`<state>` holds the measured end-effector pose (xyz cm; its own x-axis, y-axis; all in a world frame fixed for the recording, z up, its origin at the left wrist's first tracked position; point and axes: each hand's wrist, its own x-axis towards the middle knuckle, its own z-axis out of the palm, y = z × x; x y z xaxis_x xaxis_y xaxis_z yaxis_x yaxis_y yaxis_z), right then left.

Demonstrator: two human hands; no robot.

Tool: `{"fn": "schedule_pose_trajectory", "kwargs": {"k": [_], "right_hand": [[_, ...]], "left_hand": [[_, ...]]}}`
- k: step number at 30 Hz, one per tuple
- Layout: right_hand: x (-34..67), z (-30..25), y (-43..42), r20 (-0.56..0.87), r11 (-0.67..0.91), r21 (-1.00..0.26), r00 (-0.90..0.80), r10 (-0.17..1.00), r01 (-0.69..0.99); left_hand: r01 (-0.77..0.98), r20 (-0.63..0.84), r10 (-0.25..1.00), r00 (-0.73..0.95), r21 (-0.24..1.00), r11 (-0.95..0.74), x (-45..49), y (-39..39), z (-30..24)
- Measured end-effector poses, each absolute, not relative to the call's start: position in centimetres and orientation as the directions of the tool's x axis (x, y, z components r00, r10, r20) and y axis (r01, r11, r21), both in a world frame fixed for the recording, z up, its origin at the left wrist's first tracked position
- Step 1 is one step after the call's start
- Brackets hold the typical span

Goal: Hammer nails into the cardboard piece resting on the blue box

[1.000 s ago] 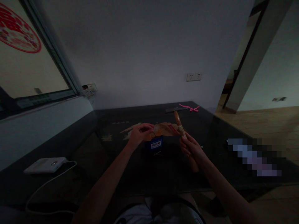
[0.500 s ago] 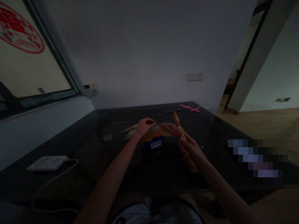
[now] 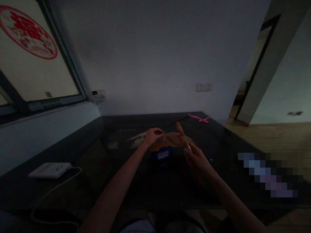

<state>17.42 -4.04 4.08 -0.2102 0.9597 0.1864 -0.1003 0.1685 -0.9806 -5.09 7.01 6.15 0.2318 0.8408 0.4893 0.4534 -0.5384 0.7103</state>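
My right hand (image 3: pixel 198 160) is closed round the wooden handle of a hammer (image 3: pixel 182 136), whose dark head points away toward the far side of the table. My left hand (image 3: pixel 152 136) pinches something small I cannot make out on top of a flat tan wooden piece (image 3: pixel 173 139). That piece rests on a small blue box with a white label (image 3: pixel 160 153). Everything stands on a dark glass table (image 3: pixel 136 181) in dim light.
A white device with a cable (image 3: pixel 50 170) lies at the table's left. A pink ribbon-like item (image 3: pixel 199 118) lies at the far right corner. A window with a red round sticker (image 3: pixel 28 32) is on the left, wall sockets (image 3: pixel 204 86) behind, a doorway on the right.
My right hand has tipped the hammer forward, its head now lower and farther away. My left hand stays pinched on the wooden piece. The camera has tilted slightly.
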Motion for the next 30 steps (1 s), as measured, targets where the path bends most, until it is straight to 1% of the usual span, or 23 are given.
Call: {"fn": "schedule_pose_trajectory", "kwargs": {"k": [4,8,12,16,20,23,27,30], "right_hand": [[17.9,7.0,-3.6,0.213,0.249,-0.961,-0.258,0.942,0.118],[18.7,9.7,-3.1,0.292,0.371,-0.876,-0.271,0.917,0.308],[19.0,10.7,-3.1,0.264,0.386,-0.813,-0.315,0.911,0.435],[18.8,11.3,-3.3,0.287,0.457,-0.745,-0.385,0.877,0.486],[18.8,11.8,-3.5,0.253,0.427,-0.724,-0.367,0.895,0.542],[18.8,12.0,-3.7,0.271,0.426,-0.742,-0.349,0.897,0.518],[18.8,11.8,-3.9,0.258,0.438,-0.768,-0.4,0.879,0.468],[18.9,11.6,-3.9,0.287,0.454,-0.777,-0.396,0.872,0.437]], "left_hand": [[0.504,0.494,0.836,0.239,0.673,-0.541,-5.1,6.9,6.3],[0.515,0.472,0.85,0.233,0.681,-0.52,-5.1,7.0,6.2],[0.526,0.46,0.861,0.216,0.688,-0.5,-5.2,7.2,6.0],[0.542,0.456,0.865,0.211,0.682,-0.491,-5.2,7.1,5.9],[0.551,0.436,0.876,0.206,0.688,-0.472,-5.1,7.1,5.9],[0.549,0.429,0.881,0.2,0.696,-0.464,-5.1,7.1,5.9],[0.588,0.432,0.874,0.224,0.655,-0.475,-5.2,7.3,5.8],[0.599,0.428,0.875,0.228,0.647,-0.473,-5.3,7.4,5.6]]}}
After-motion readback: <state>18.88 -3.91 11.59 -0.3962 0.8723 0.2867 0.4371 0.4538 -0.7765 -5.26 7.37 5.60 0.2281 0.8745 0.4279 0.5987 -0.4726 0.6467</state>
